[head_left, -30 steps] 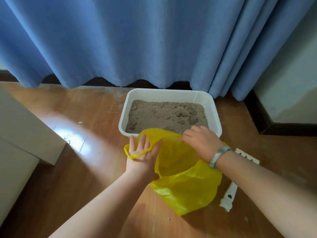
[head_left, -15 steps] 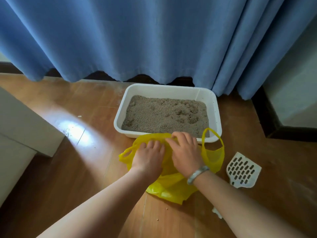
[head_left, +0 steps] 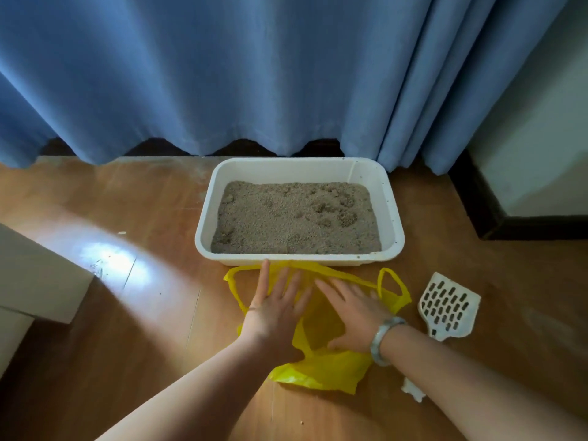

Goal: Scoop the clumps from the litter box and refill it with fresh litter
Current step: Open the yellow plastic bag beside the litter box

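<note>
Head view looks down at both hands laid flat on a yellow plastic bag spread on the wooden floor. Left hand is open, fingers splayed and pointing toward the litter box, its palm pressing the bag's left part; the longest fingertip reaches almost to the box's near rim. Right hand is likewise open and flat, palm down on the bag's middle, fingers angled up and to the left, gripping nothing. A pale bangle circles the right wrist.

One bag handle loops out just beyond the right hand, another curls past the left hand. The bag's upper edge lies just beside, possibly touching, the near wall of the white litter box.

That box sits on the floor close to the blue curtain, holding grey-brown litter with several lumpy clumps toward its far right part.

To the right of the bag, apart from it, a white slotted scoop lies flat on the floor, its handle running under the right forearm. A beige box-like surface fills the floor's left edge.
</note>
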`<action>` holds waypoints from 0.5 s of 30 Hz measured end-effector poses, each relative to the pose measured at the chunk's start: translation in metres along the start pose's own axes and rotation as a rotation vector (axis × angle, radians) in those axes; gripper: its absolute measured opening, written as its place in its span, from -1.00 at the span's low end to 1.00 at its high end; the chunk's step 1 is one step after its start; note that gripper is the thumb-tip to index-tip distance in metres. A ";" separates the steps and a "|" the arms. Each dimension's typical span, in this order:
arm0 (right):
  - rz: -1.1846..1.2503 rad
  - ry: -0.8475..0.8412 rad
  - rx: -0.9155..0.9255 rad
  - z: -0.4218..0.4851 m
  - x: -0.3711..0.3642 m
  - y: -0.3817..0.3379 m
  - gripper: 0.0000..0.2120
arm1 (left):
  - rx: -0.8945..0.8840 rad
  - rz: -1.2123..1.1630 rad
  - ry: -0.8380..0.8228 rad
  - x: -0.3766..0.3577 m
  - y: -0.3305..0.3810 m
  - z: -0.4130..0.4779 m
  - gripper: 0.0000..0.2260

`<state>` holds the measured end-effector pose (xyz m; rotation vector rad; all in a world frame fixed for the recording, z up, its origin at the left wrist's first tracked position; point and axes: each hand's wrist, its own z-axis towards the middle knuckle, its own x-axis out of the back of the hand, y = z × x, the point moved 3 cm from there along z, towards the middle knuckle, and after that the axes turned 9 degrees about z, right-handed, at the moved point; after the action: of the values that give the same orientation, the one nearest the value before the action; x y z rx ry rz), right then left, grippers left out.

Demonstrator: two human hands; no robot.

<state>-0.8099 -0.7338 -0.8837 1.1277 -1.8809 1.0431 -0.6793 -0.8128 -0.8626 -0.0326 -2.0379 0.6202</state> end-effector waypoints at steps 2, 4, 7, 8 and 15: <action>-0.032 -0.033 -0.040 -0.002 -0.002 0.006 0.08 | 0.007 -0.007 -0.042 -0.011 -0.003 0.002 -0.03; -0.055 -0.040 -0.047 -0.005 -0.001 0.009 0.09 | -0.040 0.058 -0.079 -0.020 -0.006 0.002 -0.14; -0.091 0.003 -0.062 -0.006 -0.004 0.015 0.11 | -0.110 0.128 -0.125 -0.026 -0.007 0.001 -0.36; -0.100 0.010 -0.068 -0.006 -0.005 0.016 0.12 | -0.119 0.148 -0.129 -0.027 -0.008 0.001 -0.38; -0.045 0.099 0.079 0.007 -0.007 0.012 -0.16 | -0.021 -0.041 -0.057 -0.032 -0.017 -0.001 -0.26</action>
<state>-0.8192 -0.7336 -0.8959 1.1367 -1.7428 1.1353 -0.6575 -0.8357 -0.8800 0.0151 -2.0945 0.5801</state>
